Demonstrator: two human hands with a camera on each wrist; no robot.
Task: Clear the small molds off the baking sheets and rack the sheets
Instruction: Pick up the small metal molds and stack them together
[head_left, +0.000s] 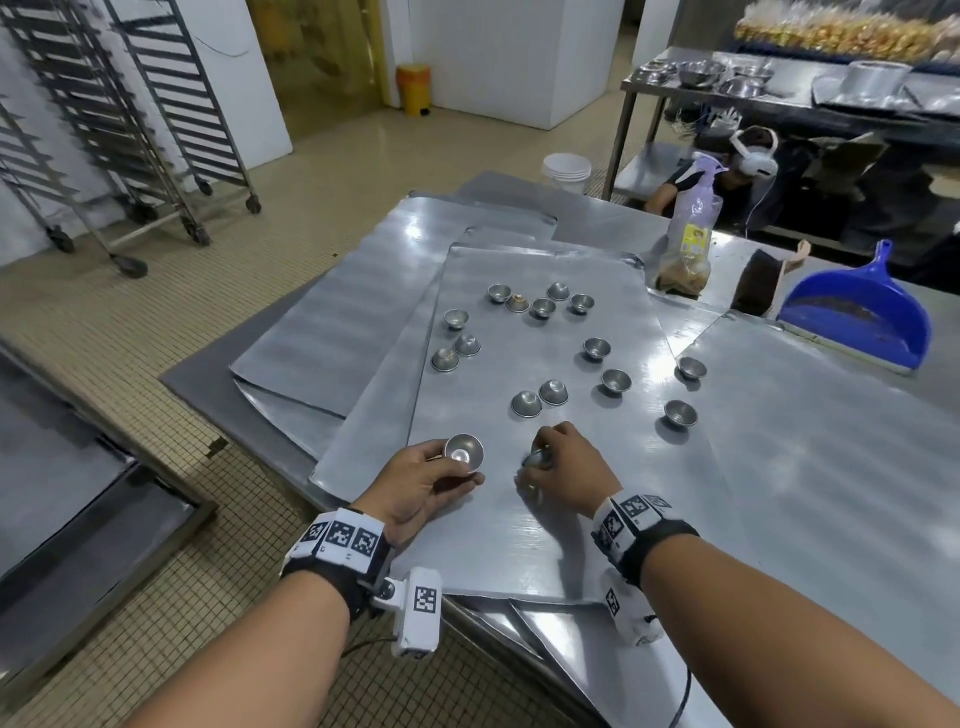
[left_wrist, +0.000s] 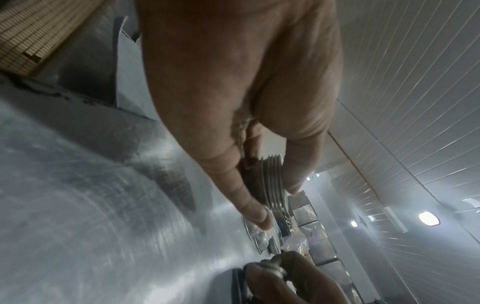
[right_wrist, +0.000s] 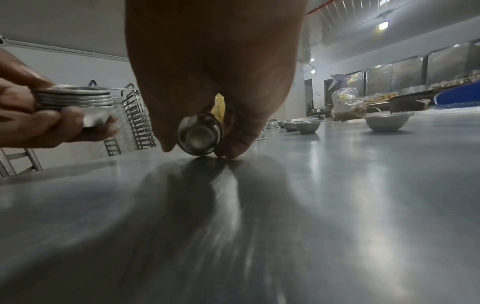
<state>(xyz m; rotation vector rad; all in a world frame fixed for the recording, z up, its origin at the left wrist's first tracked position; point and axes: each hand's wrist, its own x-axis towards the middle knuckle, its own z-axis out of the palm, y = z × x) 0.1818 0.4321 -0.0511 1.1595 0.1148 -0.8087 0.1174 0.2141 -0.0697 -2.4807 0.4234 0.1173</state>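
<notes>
Several small round metal molds (head_left: 615, 382) lie scattered on the top baking sheet (head_left: 519, 530), some upright, some upside down. My left hand (head_left: 447, 470) holds a nested stack of molds (head_left: 464, 453) at the sheet's near left edge; the stack's rims (left_wrist: 272, 183) show between thumb and fingers, and the stack (right_wrist: 75, 102) also appears in the right wrist view. My right hand (head_left: 545, 462) pinches one mold (right_wrist: 200, 135) tipped on its side against the sheet, just right of the left hand.
More baking sheets (head_left: 332, 332) lie fanned under the top one on the steel table. A blue dustpan (head_left: 862, 312) and a bagged spray bottle (head_left: 688, 244) stand at the far right. Wheeled sheet racks (head_left: 156, 114) stand on the tiled floor at far left.
</notes>
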